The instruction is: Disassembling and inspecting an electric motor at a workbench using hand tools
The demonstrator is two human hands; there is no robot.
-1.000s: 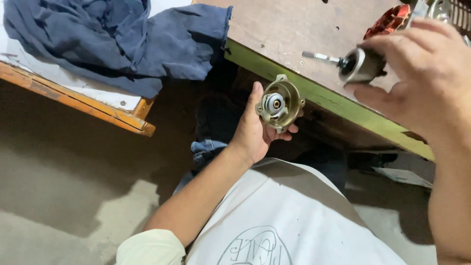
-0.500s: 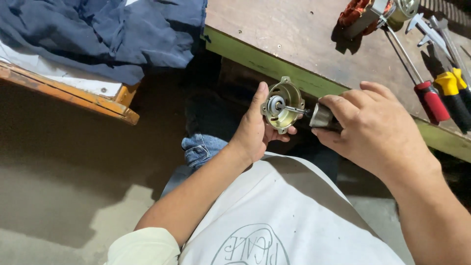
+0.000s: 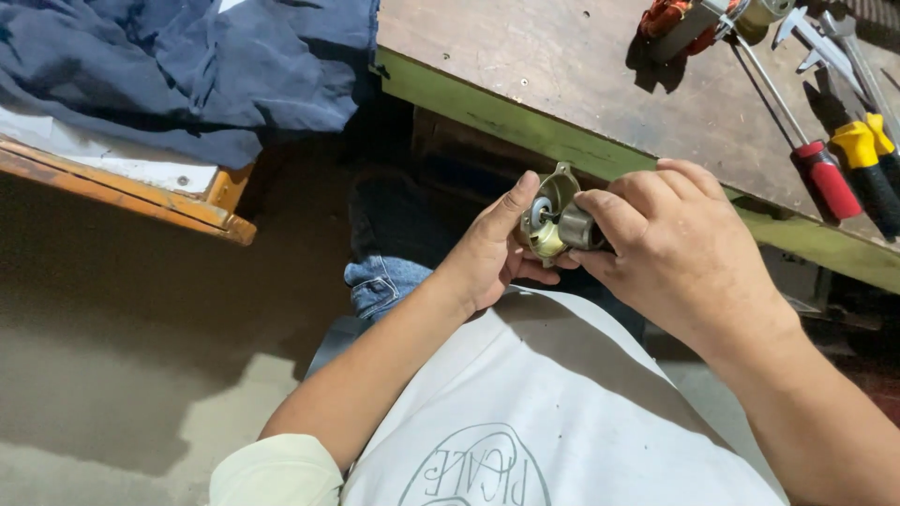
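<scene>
Together, left hand point(image 3: 487, 258) cups a metal housing point(image 3: 553, 201) while right hand point(image 3: 670, 248) fingers apparently grip a rotor point(image 3: 579, 228)

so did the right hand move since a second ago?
Yes. The right hand came down off the workbench, past its green edge, and now meets the round metal housing held in the left hand.

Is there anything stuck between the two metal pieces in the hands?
Nothing visible. The grey cylinder part in the right hand already meets the round metal housing held by the left hand.
</scene>
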